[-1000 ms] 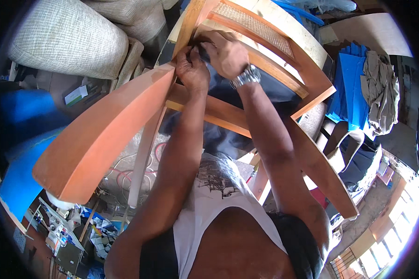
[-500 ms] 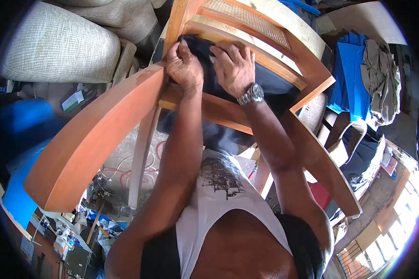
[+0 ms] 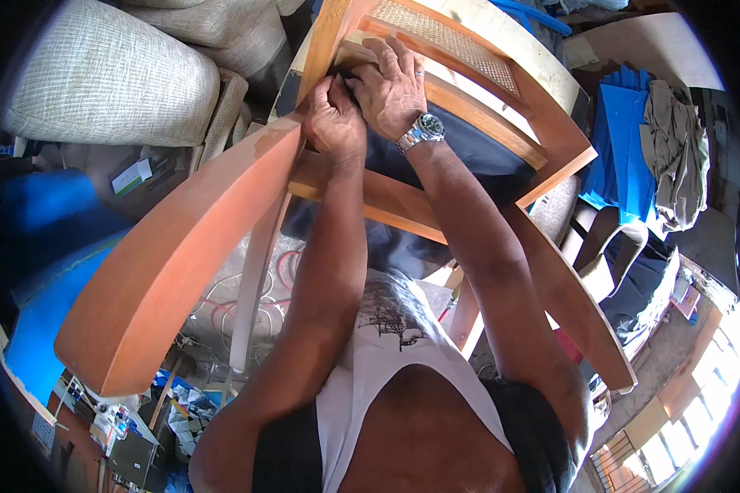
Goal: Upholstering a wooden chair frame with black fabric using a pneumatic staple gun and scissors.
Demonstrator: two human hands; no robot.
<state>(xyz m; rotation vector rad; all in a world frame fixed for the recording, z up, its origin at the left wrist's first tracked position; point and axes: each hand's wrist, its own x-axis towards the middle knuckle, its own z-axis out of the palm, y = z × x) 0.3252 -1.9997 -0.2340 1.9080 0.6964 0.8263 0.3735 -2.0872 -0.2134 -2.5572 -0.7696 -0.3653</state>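
Note:
An upturned wooden chair frame with a woven cane panel stands in front of me. Black cloth is stretched between its rails. My left hand is closed at the inner corner beside the post, pinching a bunched edge of the cloth between thumb and fingers. Right against it, my right hand lies with fingers stretched over the wooden rail, its thumb close to the left fingertips. A metal watch is on the right wrist. The cloth under both hands is mostly hidden.
Beige upholstered cushions are piled at the far left. Blue cloth and brown cloth hang at the right. Cables lie on the floor beneath the frame, and a curved armrest reaches toward me on each side.
My right hand has moved left toward my left hand, and its curled fingers have straightened onto the rail. The left hand stays at the corner. The view has shifted slightly.

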